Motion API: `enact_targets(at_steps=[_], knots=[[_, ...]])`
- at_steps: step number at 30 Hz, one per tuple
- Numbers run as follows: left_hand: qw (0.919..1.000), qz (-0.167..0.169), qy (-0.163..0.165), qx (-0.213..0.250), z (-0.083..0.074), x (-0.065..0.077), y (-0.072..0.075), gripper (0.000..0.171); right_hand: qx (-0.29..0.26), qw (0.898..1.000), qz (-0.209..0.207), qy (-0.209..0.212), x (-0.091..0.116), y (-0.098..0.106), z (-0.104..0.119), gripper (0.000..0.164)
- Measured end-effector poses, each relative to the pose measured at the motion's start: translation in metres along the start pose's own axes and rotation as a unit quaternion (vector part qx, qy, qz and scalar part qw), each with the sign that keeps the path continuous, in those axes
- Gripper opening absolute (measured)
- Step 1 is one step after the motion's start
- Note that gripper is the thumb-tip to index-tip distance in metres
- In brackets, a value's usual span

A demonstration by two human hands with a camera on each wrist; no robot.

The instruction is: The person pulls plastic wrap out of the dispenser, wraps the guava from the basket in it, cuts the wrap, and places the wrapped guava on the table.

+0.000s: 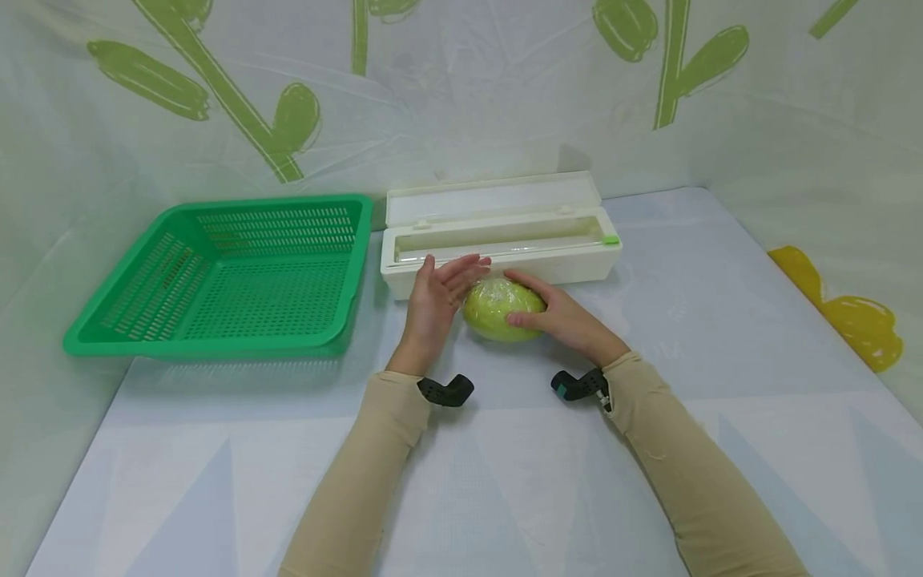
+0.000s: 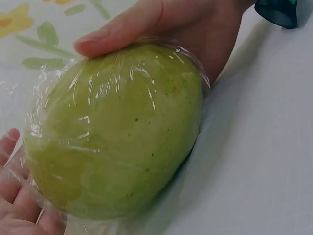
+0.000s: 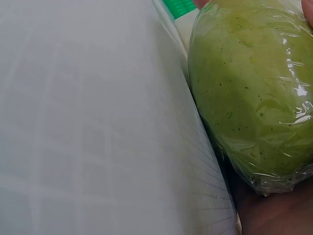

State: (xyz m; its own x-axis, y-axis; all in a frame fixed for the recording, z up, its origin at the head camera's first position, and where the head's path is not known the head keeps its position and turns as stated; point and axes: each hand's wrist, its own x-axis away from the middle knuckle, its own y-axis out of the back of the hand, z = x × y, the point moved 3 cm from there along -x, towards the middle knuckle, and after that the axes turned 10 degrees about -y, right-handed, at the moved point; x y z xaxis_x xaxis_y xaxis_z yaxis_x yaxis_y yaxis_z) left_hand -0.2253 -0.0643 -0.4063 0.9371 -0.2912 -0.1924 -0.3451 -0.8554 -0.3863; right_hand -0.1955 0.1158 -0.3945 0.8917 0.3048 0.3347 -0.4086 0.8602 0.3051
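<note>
A rounded yellow-green fruit (image 1: 502,309) with small dark specks rests on the table, wrapped in cling film. My right hand (image 1: 564,319) grips its right side, thumb on the near face and fingers reaching over the far side. In the left wrist view, that thumb (image 2: 115,36) presses along the film. My left hand (image 1: 435,311) stands at the fruit's left with its fingers straight and palm facing it. Its fingertips lie against loose film at the lower left of the left wrist view. The right wrist view shows the wrapped fruit (image 3: 254,93) close up, with gathered film at its lower end.
Just behind the hands stands a white cling film dispenser (image 1: 497,264), its lid raised and a roll inside. A green plastic basket (image 1: 238,346) sits to the left. The table (image 1: 505,497) has a pale patterned cover, and a leaf-printed curtain (image 1: 469,104) hangs behind it.
</note>
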Motion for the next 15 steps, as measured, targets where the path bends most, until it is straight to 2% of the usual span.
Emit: enact_targets(at_steps=[3,7,11,15], knots=[[0.9994,-0.027,0.023,0.002,0.007,0.0,0.006,0.047,-0.006,1.0,0.003,0.002,-0.001,0.0,-0.001,0.069],[0.9971,-0.06,0.045,-0.011,0.014,0.0,0.01,0.036,-0.005,1.0,0.006,0.002,-0.001,0.0,-0.002,0.068],[0.9945,-0.071,0.063,-0.045,0.02,0.0,0.014,0.031,-0.009,1.0,0.01,0.002,-0.002,0.0,-0.003,0.068],[0.9885,-0.072,0.091,-0.097,0.026,0.001,0.015,0.03,-0.012,1.0,0.015,0.006,-0.002,0.001,-0.004,0.069]])
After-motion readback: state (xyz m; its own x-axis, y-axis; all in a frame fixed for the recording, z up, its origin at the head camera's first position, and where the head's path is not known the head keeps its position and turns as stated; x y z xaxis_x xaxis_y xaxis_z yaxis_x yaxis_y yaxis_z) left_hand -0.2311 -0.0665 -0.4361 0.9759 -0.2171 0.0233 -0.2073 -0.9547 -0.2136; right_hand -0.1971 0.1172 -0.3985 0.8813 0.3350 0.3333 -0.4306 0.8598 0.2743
